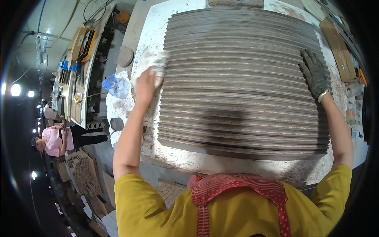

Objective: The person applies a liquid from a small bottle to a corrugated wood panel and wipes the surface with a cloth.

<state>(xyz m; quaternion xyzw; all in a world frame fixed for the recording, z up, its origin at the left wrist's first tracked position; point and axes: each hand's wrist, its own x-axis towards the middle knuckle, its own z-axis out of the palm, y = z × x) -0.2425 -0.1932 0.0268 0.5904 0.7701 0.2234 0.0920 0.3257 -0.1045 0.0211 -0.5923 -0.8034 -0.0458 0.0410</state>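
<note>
A wide block of grey-brown ridged strips (241,87), lying side by side with toothed ends, covers most of the worktable (152,152). At its left end my bare left hand (147,85) is closed on a whitish cloth (152,63), smeared by motion, against the strip ends. My right hand (317,77), in a dark grey knitted glove, rests flat on the right end of the strips with its fingers stretched out. A pale band circles that wrist.
Left of the strips stand a clear plastic jug with a blue handle (118,87), a round grey disc (125,56) and a small dark roll (117,124). A long cardboard box (338,51) lies at the right. Another person in pink (57,141) stands far left, near a cluttered bench.
</note>
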